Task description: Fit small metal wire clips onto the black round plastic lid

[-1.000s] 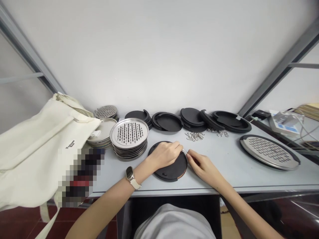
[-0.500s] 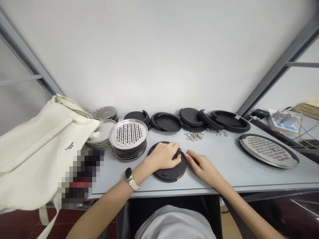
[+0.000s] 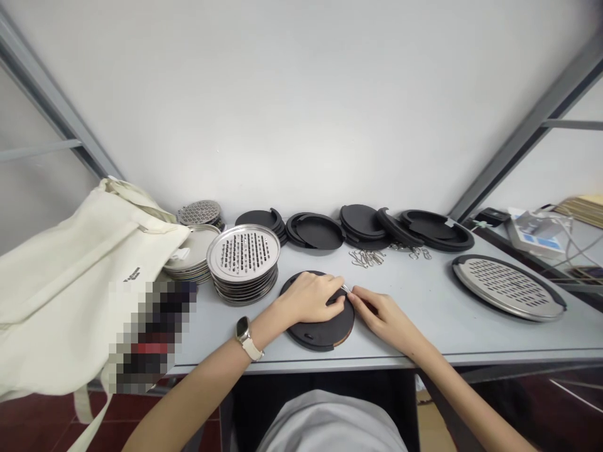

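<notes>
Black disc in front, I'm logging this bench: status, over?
Left hand over black disc, grip unclear. Right hand pinching slim metal piece at disc's edge. Disc flat on table. Partly blocking view of disc: left hand.

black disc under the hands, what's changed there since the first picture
The black disc has shifted slightly toward the person. The left hand, tightly curled before, now has its fingers and thumb more spread over the disc. The right hand still pinches the small metal piece. No clear letting go shows. The stacked metal graters stayed put.
</notes>
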`<state>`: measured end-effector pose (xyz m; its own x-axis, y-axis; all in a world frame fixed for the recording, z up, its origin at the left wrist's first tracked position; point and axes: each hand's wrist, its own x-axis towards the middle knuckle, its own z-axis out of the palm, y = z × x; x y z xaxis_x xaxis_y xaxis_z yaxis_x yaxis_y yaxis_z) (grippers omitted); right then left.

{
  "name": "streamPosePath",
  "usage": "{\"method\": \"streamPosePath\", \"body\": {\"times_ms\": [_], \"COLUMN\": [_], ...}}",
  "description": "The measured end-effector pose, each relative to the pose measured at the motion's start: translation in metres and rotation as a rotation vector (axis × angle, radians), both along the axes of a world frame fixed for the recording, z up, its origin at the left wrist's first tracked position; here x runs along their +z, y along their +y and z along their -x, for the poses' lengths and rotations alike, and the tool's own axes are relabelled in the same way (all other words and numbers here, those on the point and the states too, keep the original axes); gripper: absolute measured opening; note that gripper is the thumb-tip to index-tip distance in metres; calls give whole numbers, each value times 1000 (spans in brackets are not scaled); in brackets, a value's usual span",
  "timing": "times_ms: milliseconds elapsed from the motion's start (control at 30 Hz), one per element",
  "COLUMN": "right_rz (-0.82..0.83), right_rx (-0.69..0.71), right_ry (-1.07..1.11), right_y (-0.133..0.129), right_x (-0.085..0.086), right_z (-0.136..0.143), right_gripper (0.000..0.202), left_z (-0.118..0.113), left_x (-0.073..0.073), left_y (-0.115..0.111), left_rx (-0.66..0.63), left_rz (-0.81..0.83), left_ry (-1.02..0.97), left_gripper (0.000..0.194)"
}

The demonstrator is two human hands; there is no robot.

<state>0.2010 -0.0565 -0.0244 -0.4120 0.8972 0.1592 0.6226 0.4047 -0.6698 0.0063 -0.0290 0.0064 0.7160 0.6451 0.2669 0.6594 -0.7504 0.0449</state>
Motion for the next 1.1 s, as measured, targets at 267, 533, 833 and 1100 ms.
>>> {"method": "streamPosePath", "body": {"times_ms": [267, 533, 833, 1100], "right_rz": [32, 6, -11, 8], "right_rx": [18, 5, -56, -36], "right_ry": [18, 12, -4, 7], "right_y": [-3, -3, -1, -1], "right_x": [3, 1, -1, 0], "right_z": [1, 1, 1, 0], "right_gripper": [34, 34, 37, 35], "left_z": [-2, -1, -2, 0], "left_x": [5, 6, 4, 6], "left_y": [-1, -2, -1, -2], "left_rx": [23, -4, 1, -58], "left_rz": [59, 33, 54, 11], "left_ry": [27, 37, 28, 56], "left_gripper": [16, 16, 23, 18]}}
